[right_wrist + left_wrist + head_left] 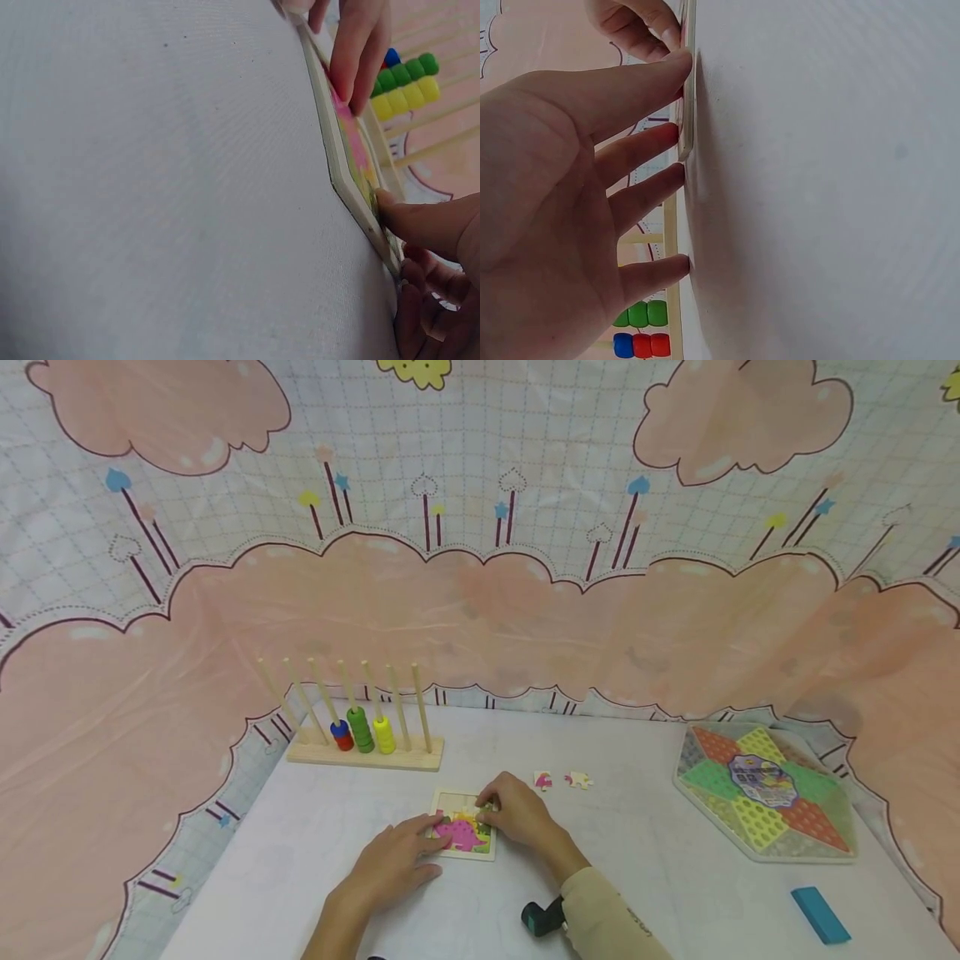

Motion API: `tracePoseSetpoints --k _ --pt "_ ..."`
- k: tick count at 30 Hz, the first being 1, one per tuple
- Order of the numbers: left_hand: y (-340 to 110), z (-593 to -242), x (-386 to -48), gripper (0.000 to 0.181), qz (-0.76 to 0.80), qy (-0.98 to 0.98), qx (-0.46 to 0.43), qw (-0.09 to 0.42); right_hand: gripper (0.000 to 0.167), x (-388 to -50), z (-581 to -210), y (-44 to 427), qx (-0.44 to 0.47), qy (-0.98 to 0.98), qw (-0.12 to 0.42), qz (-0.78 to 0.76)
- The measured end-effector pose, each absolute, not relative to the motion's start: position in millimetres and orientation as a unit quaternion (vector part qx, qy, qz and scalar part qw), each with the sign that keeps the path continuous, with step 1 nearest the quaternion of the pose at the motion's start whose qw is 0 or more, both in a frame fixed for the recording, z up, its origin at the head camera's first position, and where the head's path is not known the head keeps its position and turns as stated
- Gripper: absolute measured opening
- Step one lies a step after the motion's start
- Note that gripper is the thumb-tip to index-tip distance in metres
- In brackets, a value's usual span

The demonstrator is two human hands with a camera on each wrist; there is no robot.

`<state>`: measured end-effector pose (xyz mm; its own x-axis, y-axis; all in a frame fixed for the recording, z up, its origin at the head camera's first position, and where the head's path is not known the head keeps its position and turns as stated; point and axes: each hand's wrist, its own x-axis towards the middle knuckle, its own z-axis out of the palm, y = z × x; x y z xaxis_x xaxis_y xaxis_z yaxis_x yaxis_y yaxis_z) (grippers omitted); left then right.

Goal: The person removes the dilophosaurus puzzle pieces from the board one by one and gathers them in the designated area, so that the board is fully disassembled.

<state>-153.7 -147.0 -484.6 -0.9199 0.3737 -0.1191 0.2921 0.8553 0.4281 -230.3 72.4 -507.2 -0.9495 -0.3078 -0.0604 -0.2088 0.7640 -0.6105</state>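
Observation:
A small wooden dinosaur jigsaw puzzle (463, 841) lies on the table, its pink dinosaur filling the lower part and bare wood showing along the top. My left hand (397, 858) rests on its left side with fingers fairly straight and spread; the left wrist view shows the thumb (649, 79) at the frame's edge. At the upper right corner, my right hand (519, 810) has curled fingers and its thumb (416, 221) on the puzzle, pinching what seems to be a puzzle piece, mostly hidden by the fingers. Two loose puzzle pieces (542, 780) lie beyond that hand.
A wooden bead abacus (365, 755) with red, blue, green and yellow beads stands at the back left. To the right lie a clear-lidded hexagonal box (765, 793) of coloured parts and a blue block (821, 915). A dark object (542, 917) sits by the right sleeve.

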Motion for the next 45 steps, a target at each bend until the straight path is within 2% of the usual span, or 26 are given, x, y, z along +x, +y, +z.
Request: tracePoseSetpoints --k 45 --pt "-145.3 -487.0 -151.4 0.043 0.204 0.96 0.164 0.098 0.013 -223.6 -501.8 64.3 -0.121 0.951 0.061 -0.277"
